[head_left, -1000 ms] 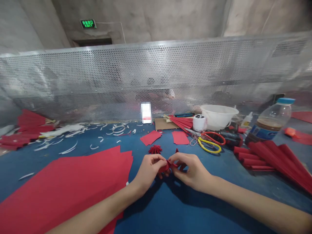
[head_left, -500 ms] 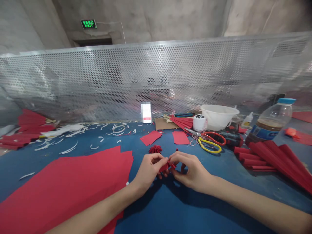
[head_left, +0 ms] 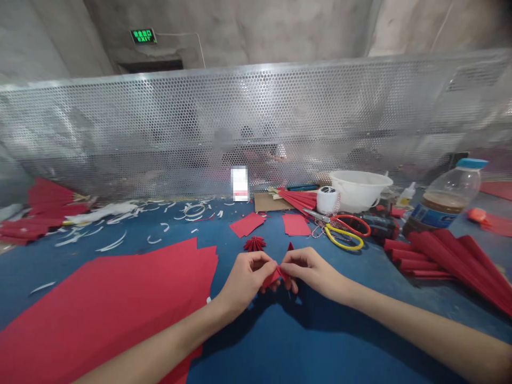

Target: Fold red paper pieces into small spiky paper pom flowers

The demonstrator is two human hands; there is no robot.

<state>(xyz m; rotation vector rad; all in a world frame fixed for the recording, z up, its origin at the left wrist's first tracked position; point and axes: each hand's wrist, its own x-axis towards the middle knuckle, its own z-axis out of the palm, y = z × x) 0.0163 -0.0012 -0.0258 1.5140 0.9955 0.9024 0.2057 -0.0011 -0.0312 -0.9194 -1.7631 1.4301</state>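
Note:
Both my hands meet low in the middle of the blue table (head_left: 280,341), pinching one small folded red paper piece (head_left: 274,277) between them. My left hand (head_left: 245,279) has its fingers curled over the paper's left end. Its right end is held between the thumb and fingertips of my right hand (head_left: 311,272), whose fingers are closed. Just behind my hands lie a small pleated red paper rosette (head_left: 255,244) and a tiny red paper tip (head_left: 290,246).
A stack of large red paper sheets (head_left: 104,309) lies at the left. Folded red fans (head_left: 452,256) lie at the right beside a bottle (head_left: 444,202). Scissors (head_left: 344,232), a white bowl (head_left: 359,189), a thread spool (head_left: 327,201) and white paper scraps (head_left: 120,218) sit before a perforated metal screen (head_left: 256,128).
My right hand has flattened and its fingers have drawn closer onto the red paper piece. My left hand keeps its hold. The view has shifted slightly.

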